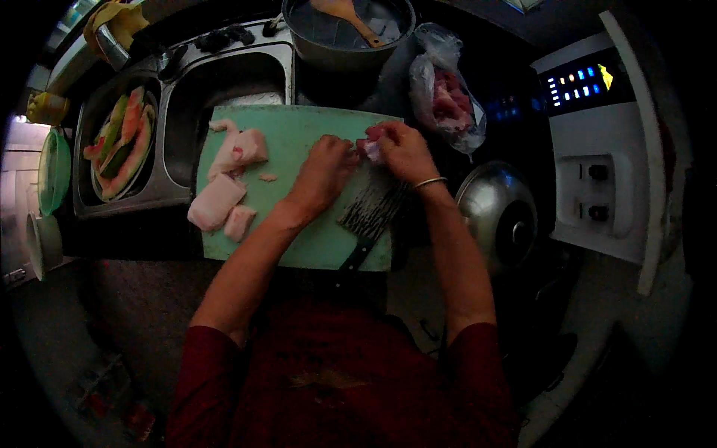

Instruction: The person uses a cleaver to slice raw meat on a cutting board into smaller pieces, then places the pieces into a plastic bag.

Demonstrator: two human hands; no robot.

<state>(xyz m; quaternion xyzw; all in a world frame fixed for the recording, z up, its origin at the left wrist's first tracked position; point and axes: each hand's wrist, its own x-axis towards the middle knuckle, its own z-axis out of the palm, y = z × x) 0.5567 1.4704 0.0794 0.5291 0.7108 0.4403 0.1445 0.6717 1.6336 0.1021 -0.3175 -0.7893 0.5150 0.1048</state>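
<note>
At centre frame, a pink meat piece (373, 146) is gripped by fingers of both the left hand (326, 168) and right hand (403, 151) above the green cutting board (299, 134); trimmed fat pieces (224, 190) are stacked at left, a cleaver (371, 210) is laid down, and more meat is left in the bag (447, 101).
</note>
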